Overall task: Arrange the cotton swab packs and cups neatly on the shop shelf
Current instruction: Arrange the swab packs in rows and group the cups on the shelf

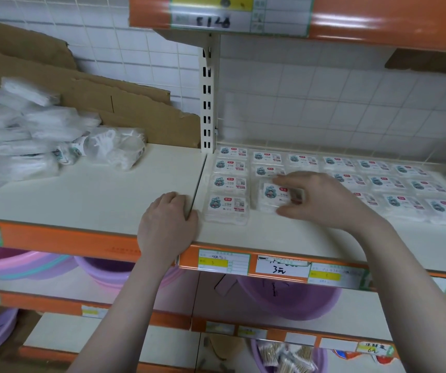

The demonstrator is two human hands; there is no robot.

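White shelf (95,200) is filling: labelled packs (386,181) are lying in rows, right hand (321,200) is pinching another pack (273,196), left hand (166,222) is resting relaxed; heaped bags (28,135) are waiting.

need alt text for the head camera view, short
A person's right hand pinches a small labelled pack, setting it into rows of matching packs on a cream shop shelf. The left hand rests on the shelf's front edge; loose clear bags lie piled to the left.
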